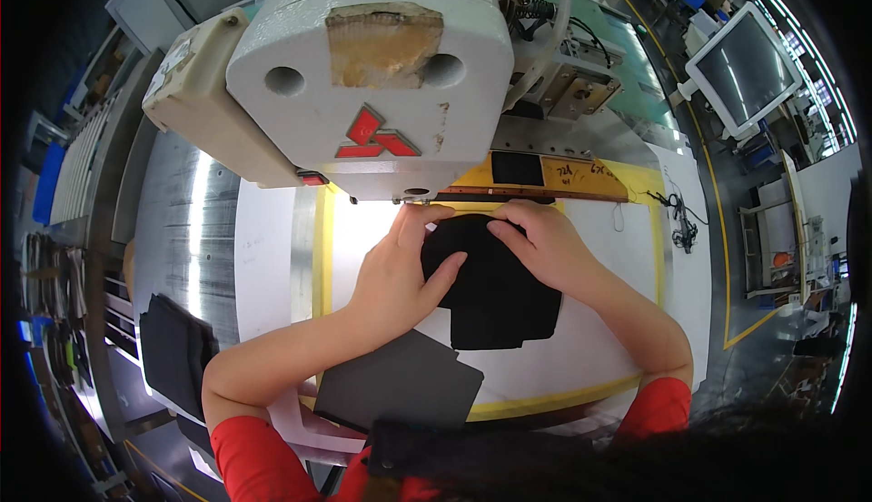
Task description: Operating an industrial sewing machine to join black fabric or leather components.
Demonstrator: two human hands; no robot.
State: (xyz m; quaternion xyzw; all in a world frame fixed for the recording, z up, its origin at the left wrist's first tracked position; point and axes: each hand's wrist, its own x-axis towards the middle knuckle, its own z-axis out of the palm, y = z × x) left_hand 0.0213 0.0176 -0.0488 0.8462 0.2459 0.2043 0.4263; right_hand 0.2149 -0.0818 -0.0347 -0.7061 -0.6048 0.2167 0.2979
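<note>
A black fabric piece with a rounded far edge lies on the white work sheet in front of the sewing machine head. My left hand is at its left side, thumb resting on top and fingers bent at the far edge, close under the machine head. At the far right edge, my right hand holds the piece with thumb and fingers close together. Some of the fingertips are hidden. Nearer to me, a dark grey flat piece lies partly under my left forearm.
Yellow strips border the white sheet. A yellow bar crosses beyond my hands. Loose black thread lies at right. Black pieces are stacked on the left beside a metal surface. A monitor stands far right.
</note>
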